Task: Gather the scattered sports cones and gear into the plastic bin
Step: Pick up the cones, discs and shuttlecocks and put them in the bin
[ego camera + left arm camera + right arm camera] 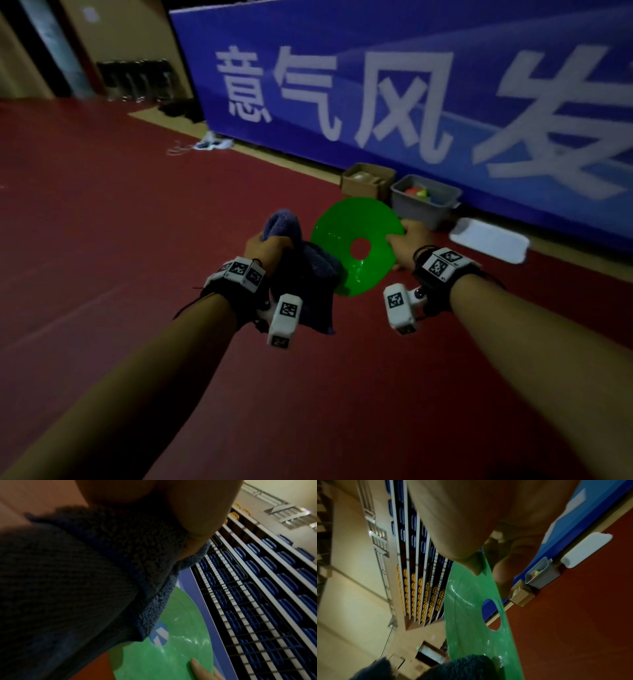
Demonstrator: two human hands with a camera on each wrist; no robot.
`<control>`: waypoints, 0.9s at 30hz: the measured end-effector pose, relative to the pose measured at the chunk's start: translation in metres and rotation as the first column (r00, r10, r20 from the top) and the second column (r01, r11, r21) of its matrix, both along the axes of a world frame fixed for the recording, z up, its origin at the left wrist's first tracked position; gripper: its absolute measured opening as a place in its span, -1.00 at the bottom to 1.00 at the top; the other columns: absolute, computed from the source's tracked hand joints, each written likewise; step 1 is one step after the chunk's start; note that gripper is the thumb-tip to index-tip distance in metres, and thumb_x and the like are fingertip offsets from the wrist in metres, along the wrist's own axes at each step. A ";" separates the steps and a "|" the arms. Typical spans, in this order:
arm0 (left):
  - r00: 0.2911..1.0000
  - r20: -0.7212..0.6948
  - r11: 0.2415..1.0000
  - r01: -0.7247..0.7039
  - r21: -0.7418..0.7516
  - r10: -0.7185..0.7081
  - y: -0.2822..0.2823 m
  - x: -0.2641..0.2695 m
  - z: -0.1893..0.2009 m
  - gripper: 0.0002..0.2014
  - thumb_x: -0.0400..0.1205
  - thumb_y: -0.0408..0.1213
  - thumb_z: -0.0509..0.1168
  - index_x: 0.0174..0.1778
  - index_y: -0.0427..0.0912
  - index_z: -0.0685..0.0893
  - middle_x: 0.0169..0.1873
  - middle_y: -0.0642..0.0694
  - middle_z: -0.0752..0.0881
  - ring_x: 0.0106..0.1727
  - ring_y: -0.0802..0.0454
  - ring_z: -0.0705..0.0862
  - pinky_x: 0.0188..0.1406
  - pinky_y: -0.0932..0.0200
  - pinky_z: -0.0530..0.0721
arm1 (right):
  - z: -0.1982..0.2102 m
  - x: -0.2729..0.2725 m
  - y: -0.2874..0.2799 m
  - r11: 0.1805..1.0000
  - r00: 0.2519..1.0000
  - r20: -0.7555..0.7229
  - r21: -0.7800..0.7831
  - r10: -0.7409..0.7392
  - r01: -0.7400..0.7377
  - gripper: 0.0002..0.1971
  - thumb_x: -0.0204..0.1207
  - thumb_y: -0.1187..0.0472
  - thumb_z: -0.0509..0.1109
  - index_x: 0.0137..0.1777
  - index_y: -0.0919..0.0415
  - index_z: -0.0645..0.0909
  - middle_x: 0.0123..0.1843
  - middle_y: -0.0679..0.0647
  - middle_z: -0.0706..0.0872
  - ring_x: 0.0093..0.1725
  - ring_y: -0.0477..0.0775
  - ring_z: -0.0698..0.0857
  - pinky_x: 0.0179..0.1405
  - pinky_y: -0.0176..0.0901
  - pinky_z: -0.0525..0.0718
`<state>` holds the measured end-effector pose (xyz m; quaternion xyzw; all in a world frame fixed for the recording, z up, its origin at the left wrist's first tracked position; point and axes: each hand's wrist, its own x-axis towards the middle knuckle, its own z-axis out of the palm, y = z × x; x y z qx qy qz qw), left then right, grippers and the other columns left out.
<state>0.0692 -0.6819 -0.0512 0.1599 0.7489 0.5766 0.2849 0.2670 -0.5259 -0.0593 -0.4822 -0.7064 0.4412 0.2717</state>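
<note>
- The left hand (265,245) is closed in a fist around a bunched dark blue towel (305,274), which hangs below the wrist.
- The right hand (409,240) pinches the far right rim of a flat green cone (356,245) with a round hole in its middle, held tilted above the red floor (102,222).
- The right wrist view alone shows the grip plainly: thumb on one face of the cone (471,615), the other fingers curled behind it.
- In the left wrist view the towel (85,581) fills most of the picture and hides the left fingers; the cone (180,642) appears beyond it, touching the towel's edge, with one fingertip of the other hand on it.
- The grey bin (424,200) stands on the far right of the floor against a blue banner (376,68), just beyond the cone; colourful items lie inside, too small to name.
- A cardboard box (366,180) sits just left of the bin, and a white lid (488,240) lies to its right.
- Only the wrist views show rows of blue seats (283,581); the right one also shows yellow seats (419,595).
</note>
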 end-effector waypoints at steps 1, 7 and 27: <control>1.000 0.003 1.000 0.023 -0.011 -0.023 0.025 0.006 -0.002 -0.80 0.46 -0.43 0.41 0.00 -0.30 0.67 -0.18 -0.30 0.67 -0.16 -0.22 0.64 -0.18 -0.03 0.58 | -0.002 0.012 0.020 0.999 0.999 -0.008 -0.011 -0.037 0.037 -0.89 0.55 0.35 0.34 -0.11 0.16 0.67 -0.38 0.12 0.71 -0.52 0.12 0.69 -0.69 -0.17 0.65; 0.991 0.027 0.989 0.132 -0.070 -0.130 0.162 0.025 -0.032 -0.81 0.47 -0.39 0.41 -0.02 -0.27 0.64 -0.20 -0.30 0.66 -0.16 -0.26 0.64 -0.16 -0.07 0.59 | -0.041 0.056 0.122 0.977 0.979 0.026 -0.071 -0.200 0.201 -0.86 0.52 0.36 0.31 -0.18 0.18 0.68 -0.33 0.22 0.76 -0.55 0.21 0.72 -0.62 -0.14 0.63; 0.939 0.133 0.938 0.332 -0.101 -0.318 0.712 -0.065 -0.050 -0.42 0.54 -0.33 0.43 0.45 -0.33 0.38 0.12 -0.34 0.56 0.04 -0.29 0.61 0.01 -0.10 0.60 | -0.027 -0.013 0.595 0.930 0.939 0.138 -0.156 -0.314 0.334 -0.94 0.45 0.29 0.38 -0.15 0.13 0.65 -0.21 0.16 0.79 -0.34 0.22 0.82 -0.36 0.14 0.82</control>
